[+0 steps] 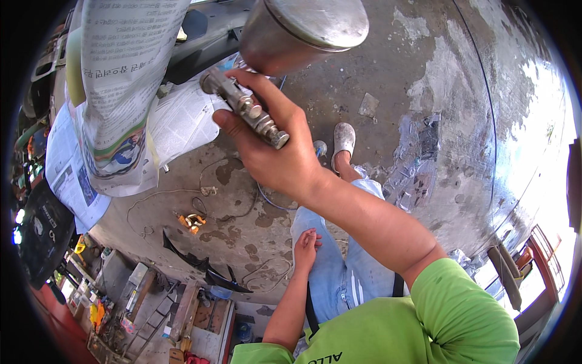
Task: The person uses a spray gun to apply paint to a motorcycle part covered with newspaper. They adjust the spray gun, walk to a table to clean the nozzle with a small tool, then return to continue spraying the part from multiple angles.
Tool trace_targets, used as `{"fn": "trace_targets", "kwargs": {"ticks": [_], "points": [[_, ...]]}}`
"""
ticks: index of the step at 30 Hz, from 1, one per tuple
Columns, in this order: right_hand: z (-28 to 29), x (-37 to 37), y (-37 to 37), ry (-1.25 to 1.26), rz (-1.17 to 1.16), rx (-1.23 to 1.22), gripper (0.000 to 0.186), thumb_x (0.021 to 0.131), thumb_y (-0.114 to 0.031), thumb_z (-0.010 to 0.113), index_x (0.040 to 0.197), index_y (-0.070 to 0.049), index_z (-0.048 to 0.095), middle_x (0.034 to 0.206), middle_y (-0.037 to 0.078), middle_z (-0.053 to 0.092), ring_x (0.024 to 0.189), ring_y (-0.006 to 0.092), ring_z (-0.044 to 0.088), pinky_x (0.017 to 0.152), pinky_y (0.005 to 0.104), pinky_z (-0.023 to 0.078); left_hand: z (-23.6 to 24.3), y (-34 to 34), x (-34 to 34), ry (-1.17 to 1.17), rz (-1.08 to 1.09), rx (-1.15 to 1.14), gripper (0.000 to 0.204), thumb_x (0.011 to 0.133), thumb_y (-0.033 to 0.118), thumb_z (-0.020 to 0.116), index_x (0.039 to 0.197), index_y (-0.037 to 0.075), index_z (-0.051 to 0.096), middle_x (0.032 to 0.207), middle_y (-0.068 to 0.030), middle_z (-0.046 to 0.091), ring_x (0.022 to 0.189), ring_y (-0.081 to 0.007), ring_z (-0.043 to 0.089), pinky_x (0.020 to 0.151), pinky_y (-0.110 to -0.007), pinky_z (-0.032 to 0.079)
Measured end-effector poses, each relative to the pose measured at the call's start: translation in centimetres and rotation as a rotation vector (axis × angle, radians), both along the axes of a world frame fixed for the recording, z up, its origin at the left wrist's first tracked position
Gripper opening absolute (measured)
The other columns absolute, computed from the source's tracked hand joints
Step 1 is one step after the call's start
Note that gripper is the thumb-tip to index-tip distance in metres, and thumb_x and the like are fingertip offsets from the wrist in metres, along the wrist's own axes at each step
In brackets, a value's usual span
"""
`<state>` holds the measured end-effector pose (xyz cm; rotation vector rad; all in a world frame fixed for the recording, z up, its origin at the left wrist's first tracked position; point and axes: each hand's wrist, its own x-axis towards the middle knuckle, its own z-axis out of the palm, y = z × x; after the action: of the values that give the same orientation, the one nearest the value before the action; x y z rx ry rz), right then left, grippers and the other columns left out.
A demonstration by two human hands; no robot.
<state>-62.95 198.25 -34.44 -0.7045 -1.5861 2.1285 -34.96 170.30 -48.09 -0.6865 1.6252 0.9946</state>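
Note:
My right hand [280, 136] is closed round a metal spray gun [245, 108], raised in front of me. A dented silver paint cup [297, 36] with a lid sits on the gun, and the gun's knobs point back toward me. Just left of the gun, printed newspaper [124, 79] wraps an upright part, and another newspaper sheet [182, 118] lies behind it. My left hand [307, 244] hangs by my thigh, its fingers loosely bent and a little apart, with nothing in it. The gun's trigger is hidden behind my fingers.
A thin hose [270, 203] and cords run over the stained concrete floor. An orange clamp-like object [191, 222] and a black plastic trim piece [206, 267] lie to the left. Cluttered shelves [130, 303] stand at lower left; a black cable [485, 91] crosses the right side.

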Motion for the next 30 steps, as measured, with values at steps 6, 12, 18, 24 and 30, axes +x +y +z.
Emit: {"fn": "trace_targets", "kwargs": {"ticks": [6,12,18,24,30], "points": [[0.0,-0.9,0.9,0.004,0.034,0.052,0.042,0.093,-0.012,0.077,0.13,0.0,0.061,0.095,0.006,0.071,0.085,0.0096,0.062,0.078,0.0276,0.052,0.1,0.1,-0.4,-0.004,-0.014,-0.001,0.032,0.106,0.028,0.057,0.128,0.006,0.063,0.104,-0.006,0.073,0.081,-0.0127,0.066,0.071,-0.027,0.049],[-0.7,-1.2,2.6,-0.083,-0.056,0.168,0.04,0.093,-0.015,0.078,0.127,-0.003,0.062,0.087,0.009,0.07,0.077,0.0121,0.061,0.072,0.0291,0.052,0.4,0.1,-0.9,0.002,-0.035,0.014,0.031,0.107,0.028,0.055,0.127,0.005,0.063,0.103,-0.0056,0.072,0.083,-0.0129,0.066,0.072,-0.027,0.049],[0.0,-1.6,2.5,-0.059,-0.036,0.103,0.041,0.091,-0.017,0.08,0.126,-0.005,0.062,0.082,0.01,0.069,0.071,0.0136,0.061,0.068,0.0308,0.051,0.1,0.4,-0.9,-0.013,-0.046,-0.01,0.033,0.107,0.029,0.056,0.128,0.005,0.062,0.104,-0.0061,0.072,0.081,-0.0125,0.066,0.071,-0.026,0.048],[-0.5,-2.0,2.9,0.09,-0.021,0.048,0.042,0.09,-0.017,0.081,0.125,-0.003,0.063,0.081,0.011,0.071,0.069,0.0137,0.065,0.067,0.0322,0.053,0.9,1.7,-2.0,-0.019,-0.079,-0.052,0.033,0.107,0.029,0.056,0.128,0.005,0.063,0.104,-0.0064,0.072,0.082,-0.0123,0.066,0.071,-0.025,0.048],[-1.6,-2.2,7.3,0.073,0.045,-0.015,0.038,0.091,-0.019,0.08,0.123,-0.004,0.066,0.079,0.008,0.067,0.069,0.0137,0.058,0.068,0.0309,0.052,1.4,2.8,-4.3,0.044,-0.086,-0.11,0.032,0.107,0.028,0.056,0.128,0.005,0.063,0.105,-0.0064,0.073,0.082,-0.0116,0.066,0.071,-0.025,0.049]]}}
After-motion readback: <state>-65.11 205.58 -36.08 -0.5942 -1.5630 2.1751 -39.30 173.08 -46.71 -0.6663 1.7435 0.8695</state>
